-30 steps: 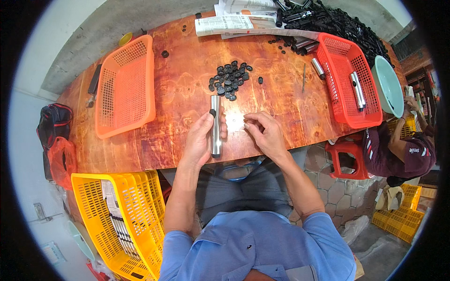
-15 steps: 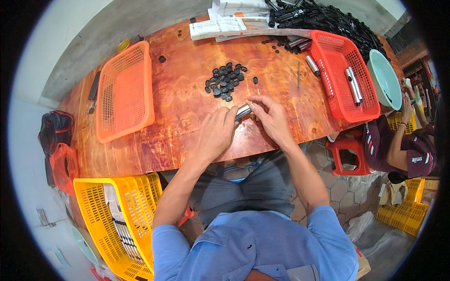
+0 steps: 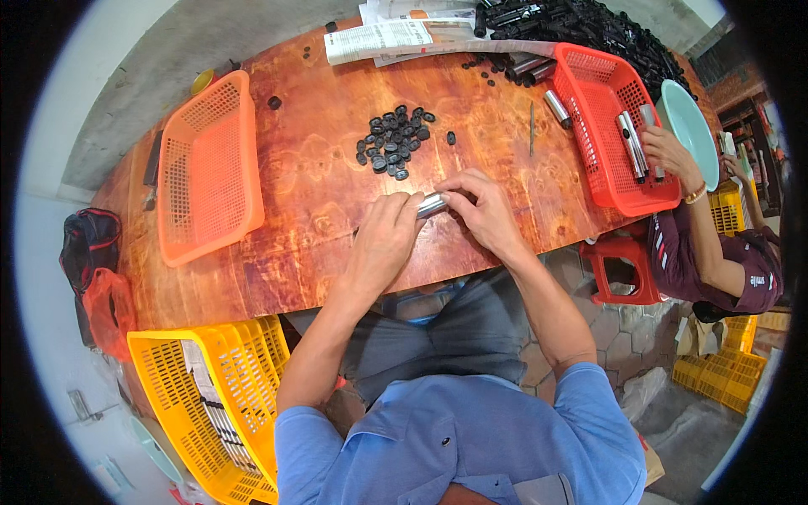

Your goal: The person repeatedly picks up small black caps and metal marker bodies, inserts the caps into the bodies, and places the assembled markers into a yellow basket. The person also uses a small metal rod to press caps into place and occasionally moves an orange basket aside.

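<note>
A short shiny metal tube lies between my two hands, just above the near part of the wooden table. My left hand wraps its fingers round the tube's left end, hiding that part. At the other end my right hand pinches the tube with thumb and fingers; whether a small cap is under them I cannot tell. Beyond my hands lies a loose pile of small black oval caps, with one single cap apart to its right.
An orange basket stands at the left, a red basket with metal tubes at the right. Behind are newspapers and a heap of black parts. A co-worker's hand reaches into the red basket. Yellow crates stand lower left.
The co-worker's hand has come over to the red basket with another metal tube at it. My hands keep their hold on the tube; the whole view has shifted slightly.
</note>
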`<state>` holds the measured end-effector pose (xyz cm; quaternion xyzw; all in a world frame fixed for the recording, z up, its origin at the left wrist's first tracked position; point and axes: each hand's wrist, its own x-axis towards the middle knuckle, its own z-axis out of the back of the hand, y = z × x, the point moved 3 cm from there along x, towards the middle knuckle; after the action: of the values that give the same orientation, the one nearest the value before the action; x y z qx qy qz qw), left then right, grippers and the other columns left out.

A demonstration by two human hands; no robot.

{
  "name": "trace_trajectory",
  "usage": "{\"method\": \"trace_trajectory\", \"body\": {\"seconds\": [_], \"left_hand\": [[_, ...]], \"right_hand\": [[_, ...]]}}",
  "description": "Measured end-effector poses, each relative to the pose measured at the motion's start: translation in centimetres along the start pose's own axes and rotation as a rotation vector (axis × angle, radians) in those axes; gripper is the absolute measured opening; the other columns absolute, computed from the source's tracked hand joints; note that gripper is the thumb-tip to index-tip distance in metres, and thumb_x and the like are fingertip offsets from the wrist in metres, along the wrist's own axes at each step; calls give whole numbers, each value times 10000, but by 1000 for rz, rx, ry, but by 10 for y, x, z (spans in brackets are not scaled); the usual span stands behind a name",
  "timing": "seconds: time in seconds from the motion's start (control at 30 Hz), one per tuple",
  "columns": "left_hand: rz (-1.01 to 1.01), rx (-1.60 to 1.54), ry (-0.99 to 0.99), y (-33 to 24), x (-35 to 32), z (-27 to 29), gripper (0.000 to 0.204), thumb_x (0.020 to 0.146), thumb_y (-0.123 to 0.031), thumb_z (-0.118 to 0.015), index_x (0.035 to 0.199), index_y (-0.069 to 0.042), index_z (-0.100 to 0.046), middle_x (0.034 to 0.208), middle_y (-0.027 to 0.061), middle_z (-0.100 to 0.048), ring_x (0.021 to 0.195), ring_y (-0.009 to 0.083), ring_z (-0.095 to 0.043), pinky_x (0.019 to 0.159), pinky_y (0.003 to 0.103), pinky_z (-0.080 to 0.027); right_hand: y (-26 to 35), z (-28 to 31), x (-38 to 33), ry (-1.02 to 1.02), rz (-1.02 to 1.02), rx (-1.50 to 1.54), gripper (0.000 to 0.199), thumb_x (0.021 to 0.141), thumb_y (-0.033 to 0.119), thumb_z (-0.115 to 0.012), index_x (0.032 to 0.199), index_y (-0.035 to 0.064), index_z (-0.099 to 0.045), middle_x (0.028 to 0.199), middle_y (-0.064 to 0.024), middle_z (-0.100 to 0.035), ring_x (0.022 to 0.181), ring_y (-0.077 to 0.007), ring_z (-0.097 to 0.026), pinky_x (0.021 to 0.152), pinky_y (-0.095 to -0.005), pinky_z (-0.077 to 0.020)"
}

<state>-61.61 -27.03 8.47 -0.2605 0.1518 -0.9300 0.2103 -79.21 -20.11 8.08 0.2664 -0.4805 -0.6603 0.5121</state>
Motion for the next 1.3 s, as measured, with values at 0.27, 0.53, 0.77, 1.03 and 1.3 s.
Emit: {"method": "trace_trajectory", "body": {"seconds": [0.27, 0.53, 0.77, 1.03, 1.3], "left_hand": [[25, -22, 12, -5, -1, 4, 472, 779, -74, -803, 1216, -14, -634, 1088, 147, -618, 1014, 323, -608, 856, 421, -494], [9, 156, 12, -11, -2, 3, 421, 765, -137, -817, 1158, -54, -688, 993, 66, -635, 910, 249, -635, 751, 375, -491], [4, 103, -18, -5, -1, 4, 391, 769, -164, -812, 1134, -74, -705, 960, 42, -631, 899, 231, -632, 733, 378, -480], [37, 46, 7, 0, 4, 7, 385, 774, -172, -817, 1131, -77, -709, 933, 61, -617, 884, 251, -627, 746, 378, -490], [133, -123, 76, 9, 9, 8, 340, 779, -172, -819, 1091, -72, -729, 925, 75, -610, 863, 277, -617, 728, 386, -500]], "right_hand": [[3, 3, -8, -33, 113, 5, 128, 867, 5, -691, 985, -24, -731, 929, -106, -685, 884, -217, -664, 792, -321, -518], [1, 2, -10, -14, 87, -14, 114, 859, -28, -691, 967, -30, -726, 946, -118, -692, 888, -233, -676, 798, -327, -531], [18, 3, 18, -24, 42, -180, 123, 894, 101, -699, 939, -14, -700, 875, -127, -619, 811, -252, -619, 725, -361, -488], [14, -32, 46, -193, 141, -577, 183, 900, 161, -677, 1018, 44, -600, 996, -142, -570, 970, -345, -548, 824, -460, -414], [6, -33, 46, -146, 90, -580, 128, 909, 121, -645, 986, 40, -582, 969, -139, -568, 950, -343, -544, 817, -454, -392]]}}
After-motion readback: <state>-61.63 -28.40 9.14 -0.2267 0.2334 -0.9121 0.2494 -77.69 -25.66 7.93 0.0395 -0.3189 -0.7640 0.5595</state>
